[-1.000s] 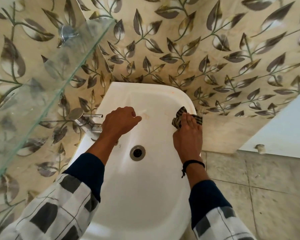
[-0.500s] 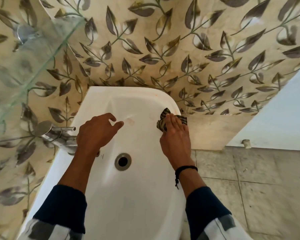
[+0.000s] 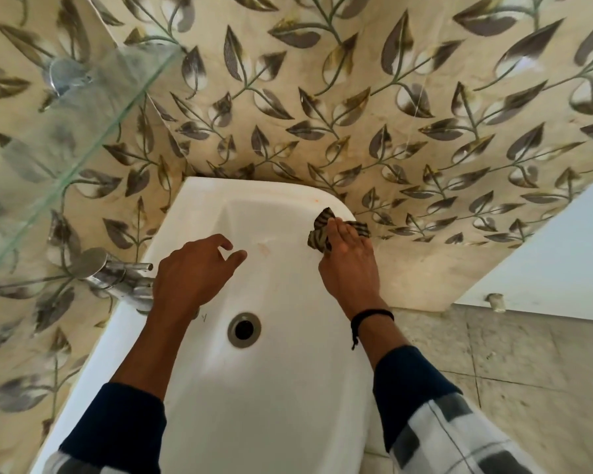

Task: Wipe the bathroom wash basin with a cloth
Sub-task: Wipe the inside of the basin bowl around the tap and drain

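Grip of right hand [image 3: 350,268] flat, fingers [image 3: 338,230] straight, pressing striped brown-and-cream cloth [image 3: 319,230] onto right rim of white ceramic wash basin [image 3: 271,388]. Left hand [image 3: 189,271] loosely curled above bowl, holding nothing. Cloth half hidden underneath.

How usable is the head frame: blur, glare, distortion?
Head view: centre sharp, right hand pressing cloth on the basin rim and left hand read clearly; left and lower edges smeared; wide-angle bends the wall edges; glass shelf hazes the pattern behind it; only soft sheen on the basin, no blown glare.
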Action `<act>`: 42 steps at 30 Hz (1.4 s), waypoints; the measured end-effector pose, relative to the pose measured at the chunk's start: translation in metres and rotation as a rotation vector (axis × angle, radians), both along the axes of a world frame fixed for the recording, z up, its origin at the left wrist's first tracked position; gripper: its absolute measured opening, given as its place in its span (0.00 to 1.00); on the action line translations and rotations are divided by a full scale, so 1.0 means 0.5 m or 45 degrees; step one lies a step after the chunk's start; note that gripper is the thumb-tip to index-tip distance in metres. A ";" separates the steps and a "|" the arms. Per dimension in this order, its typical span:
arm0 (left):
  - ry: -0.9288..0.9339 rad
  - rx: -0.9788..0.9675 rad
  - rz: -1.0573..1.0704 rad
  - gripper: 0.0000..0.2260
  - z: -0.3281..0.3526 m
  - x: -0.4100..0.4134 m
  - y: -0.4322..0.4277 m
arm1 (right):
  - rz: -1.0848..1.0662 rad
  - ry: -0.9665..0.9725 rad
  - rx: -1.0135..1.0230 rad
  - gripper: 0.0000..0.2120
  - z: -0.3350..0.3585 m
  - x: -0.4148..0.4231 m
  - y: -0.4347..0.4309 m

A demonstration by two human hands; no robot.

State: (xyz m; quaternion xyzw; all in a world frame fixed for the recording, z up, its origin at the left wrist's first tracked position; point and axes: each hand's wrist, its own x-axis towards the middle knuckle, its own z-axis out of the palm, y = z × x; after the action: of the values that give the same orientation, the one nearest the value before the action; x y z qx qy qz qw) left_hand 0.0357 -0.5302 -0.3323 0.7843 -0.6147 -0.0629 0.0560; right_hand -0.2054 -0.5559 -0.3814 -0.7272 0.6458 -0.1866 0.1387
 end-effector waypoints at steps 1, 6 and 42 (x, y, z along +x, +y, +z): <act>0.003 0.008 0.002 0.20 0.001 -0.001 0.001 | -0.014 -0.008 0.004 0.30 -0.001 0.002 0.002; 0.030 0.001 0.001 0.20 -0.001 0.004 0.002 | -0.071 -0.007 -0.047 0.28 -0.021 0.000 0.074; 0.007 -0.080 0.011 0.20 0.001 -0.006 0.006 | -0.019 0.012 -0.038 0.29 -0.017 0.000 0.011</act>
State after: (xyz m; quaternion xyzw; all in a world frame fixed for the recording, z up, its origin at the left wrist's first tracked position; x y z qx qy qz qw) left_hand 0.0327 -0.5274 -0.3318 0.7846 -0.6128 -0.0456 0.0826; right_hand -0.2056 -0.5505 -0.3898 -0.7254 0.6489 -0.1938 0.1233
